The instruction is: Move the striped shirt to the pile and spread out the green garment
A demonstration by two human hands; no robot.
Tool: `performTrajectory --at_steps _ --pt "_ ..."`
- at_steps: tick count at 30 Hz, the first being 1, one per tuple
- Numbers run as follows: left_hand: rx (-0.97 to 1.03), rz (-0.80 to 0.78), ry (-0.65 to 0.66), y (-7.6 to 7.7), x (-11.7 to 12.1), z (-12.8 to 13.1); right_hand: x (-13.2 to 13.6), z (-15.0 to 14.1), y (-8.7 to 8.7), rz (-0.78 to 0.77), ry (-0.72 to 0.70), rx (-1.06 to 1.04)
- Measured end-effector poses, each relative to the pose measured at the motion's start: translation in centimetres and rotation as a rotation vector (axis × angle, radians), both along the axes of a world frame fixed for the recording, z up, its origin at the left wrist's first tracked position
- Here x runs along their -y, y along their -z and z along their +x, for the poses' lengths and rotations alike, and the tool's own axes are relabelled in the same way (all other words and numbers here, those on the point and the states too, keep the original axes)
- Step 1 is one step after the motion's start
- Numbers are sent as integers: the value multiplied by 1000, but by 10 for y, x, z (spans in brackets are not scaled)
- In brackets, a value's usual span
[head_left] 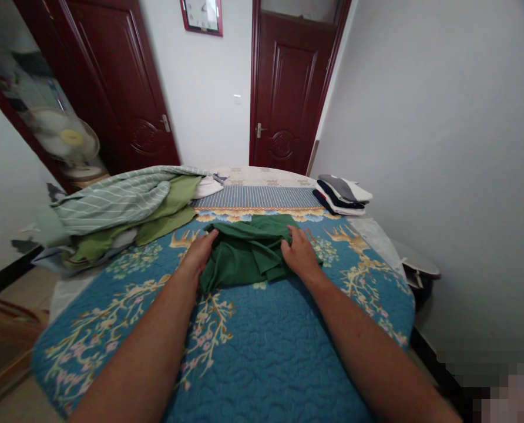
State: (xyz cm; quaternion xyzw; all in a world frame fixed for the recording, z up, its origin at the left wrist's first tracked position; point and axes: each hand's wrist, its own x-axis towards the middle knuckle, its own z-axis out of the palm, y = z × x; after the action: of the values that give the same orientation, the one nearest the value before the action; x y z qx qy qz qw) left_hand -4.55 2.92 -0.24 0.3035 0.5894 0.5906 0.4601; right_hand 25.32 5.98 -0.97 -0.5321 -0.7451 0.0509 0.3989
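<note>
A crumpled dark green cloth garment [244, 254] lies folded over on a blue quilted bedspread [262, 335] with a gold and pink floral pattern. My left hand [195, 255] rests on the garment's left edge, fingers lying over the cloth. My right hand [299, 252] sits on its right side, with the fingers gathered on a fold. Both forearms reach in from the bottom of the view. The garment's underside is hidden.
A heap of green and striped bedding [121, 202] lies on the bed's left side. A folded stack of dark and white clothes [341, 195] sits at the far right corner. A wall runs along the right side, and a fan [63, 138] stands beyond the left side.
</note>
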Motion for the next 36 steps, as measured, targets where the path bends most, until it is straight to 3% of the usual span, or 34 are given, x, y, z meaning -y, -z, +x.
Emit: performTrajectory --at_steps 5,9,12,15,18,20,22,25,28,32,36 --pt "19 -62 128 -1 10 11 -6 3 1 -61 -97 111" --pt "-41 -14 231 -14 23 29 7 -12 -8 -6 -189 82" --pt "-251 19 263 -25 33 43 28 -33 -9 -16 -447 36" --pt "-501 68 217 -26 34 46 46 -50 -4 -45 -749 95" --pt "-586 51 113 -19 27 38 51 -54 -1 -31 -878 85" --pt "-464 -3 68 -15 22 32 50 -49 -3 -17 -800 53" --pt "-270 -43 63 -12 19 28 50 -43 -8 -13 -609 101" --pt "-51 -53 84 -11 18 27 53 -37 -16 -64 -331 327" --pt "-1 -47 81 -13 18 28 56 -36 -24 -138 -163 500" --pt "-23 -18 87 -16 19 28 53 -30 -32 -208 -48 588" --pt "-30 -16 76 -19 20 28 43 -9 -32 -220 -154 549"
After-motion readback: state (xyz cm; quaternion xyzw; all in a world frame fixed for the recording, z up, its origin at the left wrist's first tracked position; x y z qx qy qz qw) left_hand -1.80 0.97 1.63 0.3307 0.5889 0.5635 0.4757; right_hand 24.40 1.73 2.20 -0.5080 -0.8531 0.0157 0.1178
